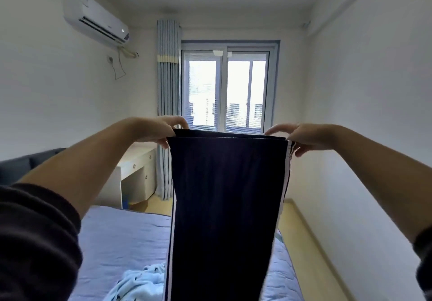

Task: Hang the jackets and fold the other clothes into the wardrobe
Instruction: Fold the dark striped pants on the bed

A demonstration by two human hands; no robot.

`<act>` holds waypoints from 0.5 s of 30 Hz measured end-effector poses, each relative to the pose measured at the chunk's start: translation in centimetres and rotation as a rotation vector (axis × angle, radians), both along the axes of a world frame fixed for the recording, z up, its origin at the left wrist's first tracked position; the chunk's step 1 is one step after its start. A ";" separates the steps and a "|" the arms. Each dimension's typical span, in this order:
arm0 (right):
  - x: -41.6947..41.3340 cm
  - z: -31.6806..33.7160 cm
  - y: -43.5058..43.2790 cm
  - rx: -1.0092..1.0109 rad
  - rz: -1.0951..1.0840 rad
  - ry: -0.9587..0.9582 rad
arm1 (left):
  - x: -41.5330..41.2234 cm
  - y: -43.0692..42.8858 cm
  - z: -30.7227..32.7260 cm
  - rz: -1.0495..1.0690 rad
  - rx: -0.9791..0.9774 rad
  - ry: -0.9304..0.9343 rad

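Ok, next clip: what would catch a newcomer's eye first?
Dark trousers with white side stripes hang mid-frame, pinched at the waistband by the left hand and right hand. Behind them is a bright window; below, a blue bed with a pale blue garment lying on it.

One window (226, 90) with two glazed panels. In front of the window, two hands, the left hand (161, 129) and the right hand (301, 137), grip one pair of dark trousers (226, 195). Left of the window: one curtain (167, 90), one air conditioner (95, 17), one desk (138, 162). Below the window: one bed (121, 237), carrying one light blue garment (140, 282).
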State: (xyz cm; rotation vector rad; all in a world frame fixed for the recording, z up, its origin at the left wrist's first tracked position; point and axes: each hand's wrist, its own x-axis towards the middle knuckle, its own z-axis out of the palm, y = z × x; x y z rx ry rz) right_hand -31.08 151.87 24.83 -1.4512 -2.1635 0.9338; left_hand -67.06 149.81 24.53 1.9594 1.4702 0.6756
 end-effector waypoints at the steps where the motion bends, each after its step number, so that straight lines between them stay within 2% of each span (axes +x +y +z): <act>1: 0.5 0.0 -0.3 -0.037 0.075 0.125 | -0.4 -0.4 0.0 -0.053 0.003 -0.122; 3: 1.4 -0.1 -0.5 -0.071 0.165 0.306 | -0.9 -1.2 -0.2 -0.163 0.008 -0.360; 5: 1.7 0.1 -0.5 -0.101 0.222 0.408 | -1.0 -1.8 -0.1 -0.283 -0.011 -0.556; 7: 1.7 0.4 -1.0 -0.117 0.257 0.443 | -0.9 -2.4 0.1 -0.365 0.006 -0.618; 11: 1.3 0.6 -1.7 -0.098 0.213 0.393 | -1.3 -2.9 0.7 -0.345 0.054 -0.548; 15: 1.4 0.7 -1.8 -0.096 0.223 0.381 | -1.4 -3.1 1.4 -0.200 0.090 -0.215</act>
